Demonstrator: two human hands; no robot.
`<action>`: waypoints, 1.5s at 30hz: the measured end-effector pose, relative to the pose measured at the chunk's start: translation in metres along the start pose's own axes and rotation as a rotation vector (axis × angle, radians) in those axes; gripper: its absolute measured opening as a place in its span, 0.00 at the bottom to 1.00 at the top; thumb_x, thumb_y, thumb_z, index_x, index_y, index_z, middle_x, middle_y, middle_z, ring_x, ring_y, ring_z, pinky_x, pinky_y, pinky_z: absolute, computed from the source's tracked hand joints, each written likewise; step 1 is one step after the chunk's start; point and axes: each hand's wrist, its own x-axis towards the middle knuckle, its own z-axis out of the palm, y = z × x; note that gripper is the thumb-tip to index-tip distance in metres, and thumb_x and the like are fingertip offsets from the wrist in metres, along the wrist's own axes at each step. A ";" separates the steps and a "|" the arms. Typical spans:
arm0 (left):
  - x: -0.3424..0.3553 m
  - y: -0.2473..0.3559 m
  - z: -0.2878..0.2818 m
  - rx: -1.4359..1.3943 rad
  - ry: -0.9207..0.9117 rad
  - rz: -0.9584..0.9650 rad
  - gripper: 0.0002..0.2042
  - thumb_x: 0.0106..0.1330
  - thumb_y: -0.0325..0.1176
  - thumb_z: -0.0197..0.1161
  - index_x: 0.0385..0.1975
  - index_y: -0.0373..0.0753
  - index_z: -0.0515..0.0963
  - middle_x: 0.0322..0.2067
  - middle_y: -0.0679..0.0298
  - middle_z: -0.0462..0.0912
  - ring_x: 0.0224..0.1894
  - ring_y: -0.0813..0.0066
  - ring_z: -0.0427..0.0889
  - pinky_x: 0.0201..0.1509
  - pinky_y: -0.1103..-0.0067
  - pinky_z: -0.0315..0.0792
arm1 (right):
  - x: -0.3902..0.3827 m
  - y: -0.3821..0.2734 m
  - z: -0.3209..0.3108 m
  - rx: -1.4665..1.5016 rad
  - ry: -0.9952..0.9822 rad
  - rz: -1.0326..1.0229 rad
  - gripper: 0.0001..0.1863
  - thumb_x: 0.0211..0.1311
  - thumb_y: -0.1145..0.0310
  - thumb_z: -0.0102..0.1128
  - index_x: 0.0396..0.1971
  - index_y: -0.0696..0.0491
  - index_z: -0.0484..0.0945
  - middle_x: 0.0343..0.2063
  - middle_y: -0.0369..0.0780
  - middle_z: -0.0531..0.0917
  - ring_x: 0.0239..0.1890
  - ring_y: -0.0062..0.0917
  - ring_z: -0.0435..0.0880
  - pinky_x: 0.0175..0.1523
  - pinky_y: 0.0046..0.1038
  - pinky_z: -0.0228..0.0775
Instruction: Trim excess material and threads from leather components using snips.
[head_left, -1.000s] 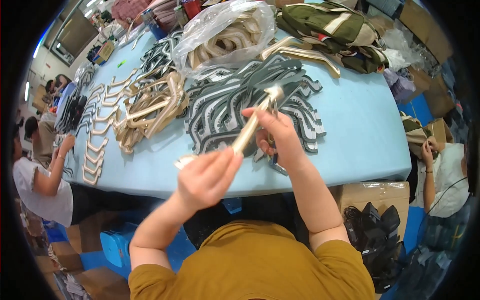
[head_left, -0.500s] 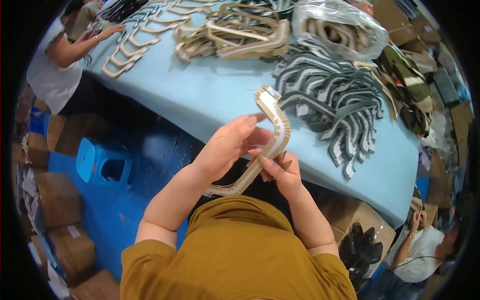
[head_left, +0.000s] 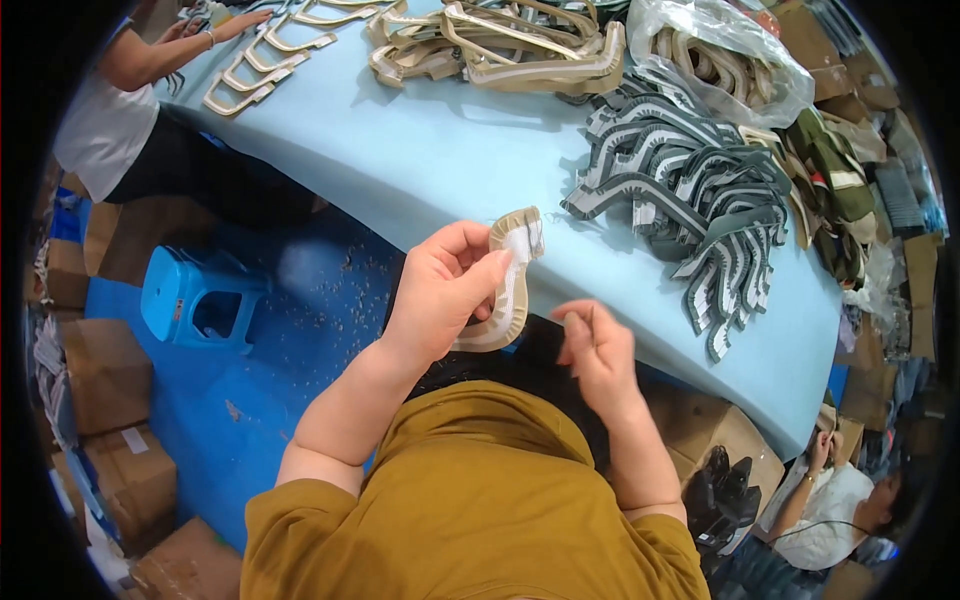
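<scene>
My left hand (head_left: 448,290) pinches a curved beige fabric strip (head_left: 514,290) with a white band along its middle and notched edges. One end of the strip stands up past my thumb; the lower part bends back beneath the hand toward my body. Apart from it, to the right, my right hand (head_left: 597,357) is closed with curled fingers, slightly blurred. Whatever it may hold cannot be made out. Beyond it on the table lies a heap of dark grey-green strips (head_left: 690,190) with white bands.
A blue-covered table (head_left: 400,170) carries a pile of beige strips (head_left: 545,70) and a clear plastic bag (head_left: 720,50) of more. Left are a blue stool (head_left: 205,300) and a co-worker (head_left: 120,110). A carton (head_left: 700,430) stands under the table edge; another person (head_left: 820,500) sits lower right.
My right hand has let go of the beige strip and moved right. My left hand now grips the strip near its upper end, which has come lower and nearer to me.
</scene>
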 end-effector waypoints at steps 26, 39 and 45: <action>-0.004 -0.014 -0.004 -0.157 -0.084 -0.309 0.06 0.60 0.27 0.58 0.34 0.34 0.74 0.24 0.70 0.77 0.18 0.94 0.67 0.19 0.94 0.59 | 0.018 -0.022 -0.016 -0.356 0.114 -0.484 0.17 0.42 0.79 0.64 0.38 0.55 0.79 0.21 0.38 0.76 0.17 0.23 0.74 0.22 0.22 0.66; -0.014 -0.009 -0.004 -0.178 -0.121 -0.344 0.07 0.60 0.26 0.57 0.36 0.32 0.74 0.28 0.66 0.78 0.24 0.88 0.74 0.26 0.91 0.68 | 0.014 -0.025 -0.027 -0.345 0.192 -0.513 0.17 0.42 0.80 0.63 0.37 0.56 0.78 0.22 0.38 0.77 0.17 0.21 0.74 0.20 0.20 0.65; -0.016 -0.007 -0.003 -0.116 -0.176 -0.333 0.08 0.60 0.26 0.57 0.38 0.31 0.74 0.28 0.65 0.78 0.26 0.87 0.75 0.28 0.90 0.70 | 0.015 -0.024 -0.028 -0.342 0.146 -0.532 0.17 0.41 0.80 0.64 0.37 0.55 0.79 0.21 0.38 0.77 0.16 0.22 0.74 0.21 0.21 0.66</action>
